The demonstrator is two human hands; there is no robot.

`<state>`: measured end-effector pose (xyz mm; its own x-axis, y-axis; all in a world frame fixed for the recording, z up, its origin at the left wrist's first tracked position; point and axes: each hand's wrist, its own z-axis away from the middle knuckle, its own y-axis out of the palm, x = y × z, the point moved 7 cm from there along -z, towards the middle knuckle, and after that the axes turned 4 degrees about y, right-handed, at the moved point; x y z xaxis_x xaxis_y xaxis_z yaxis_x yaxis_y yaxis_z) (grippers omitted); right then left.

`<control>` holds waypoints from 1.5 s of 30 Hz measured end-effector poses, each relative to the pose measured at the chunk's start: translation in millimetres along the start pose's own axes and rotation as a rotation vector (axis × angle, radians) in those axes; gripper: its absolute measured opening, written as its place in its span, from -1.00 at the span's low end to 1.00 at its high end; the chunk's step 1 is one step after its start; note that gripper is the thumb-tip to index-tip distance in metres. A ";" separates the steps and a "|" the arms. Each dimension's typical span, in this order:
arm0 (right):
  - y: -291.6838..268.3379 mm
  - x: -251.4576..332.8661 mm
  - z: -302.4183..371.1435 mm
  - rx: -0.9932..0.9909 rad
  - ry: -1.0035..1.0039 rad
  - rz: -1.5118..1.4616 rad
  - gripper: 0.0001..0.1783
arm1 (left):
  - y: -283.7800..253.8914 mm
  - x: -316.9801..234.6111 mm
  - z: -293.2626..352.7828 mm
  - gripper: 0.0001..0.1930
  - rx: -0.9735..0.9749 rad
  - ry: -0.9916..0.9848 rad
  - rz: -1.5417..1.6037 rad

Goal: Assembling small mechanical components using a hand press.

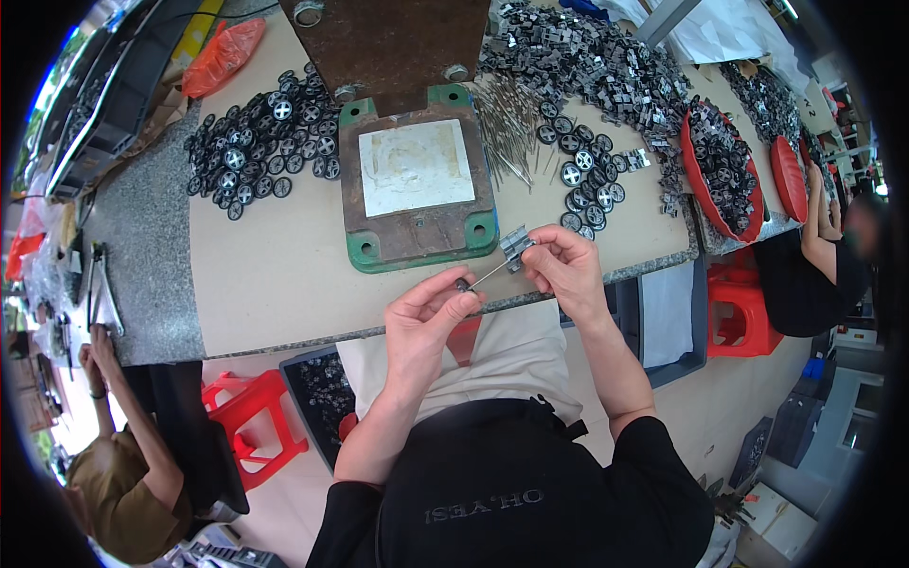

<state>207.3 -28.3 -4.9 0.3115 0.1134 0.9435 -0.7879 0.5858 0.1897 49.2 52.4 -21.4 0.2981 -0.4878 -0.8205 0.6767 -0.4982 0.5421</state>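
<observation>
My left hand [422, 310] pinches a small black toy wheel [462, 284] between thumb and fingertips, over the table's front edge. From the wheel a thin metal axle [490, 274] slants up toward a small dark grey and silver block-shaped part [516, 247]. That part is gripped by the thumb and fingers of my right hand [568, 270]. Whether the axle's tip enters the part cannot be made out. Just beyond my hands lies a green-cornered press base [418, 237] with a white pad [417, 166] on it.
Loose wheels [256, 142] lie left of the press, more wheels [592, 180] right of it. Metal rods [507, 123] and a heap of grey parts [597, 66] spread behind. A red basket [699, 189] stands right. Other people sit at both sides, near red stools [260, 426].
</observation>
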 end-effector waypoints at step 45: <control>17.2 41.1 14.0 0.209 -0.403 0.586 -0.80 | -2.9 -9.6 0.9 -0.70 -0.007 0.027 -0.050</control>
<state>199.1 -24.8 40.9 -0.3783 0.0339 0.9251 -0.8625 0.3500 -0.3655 43.8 57.9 -14.9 0.2816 -0.4428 -0.8512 0.6960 -0.5164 0.4989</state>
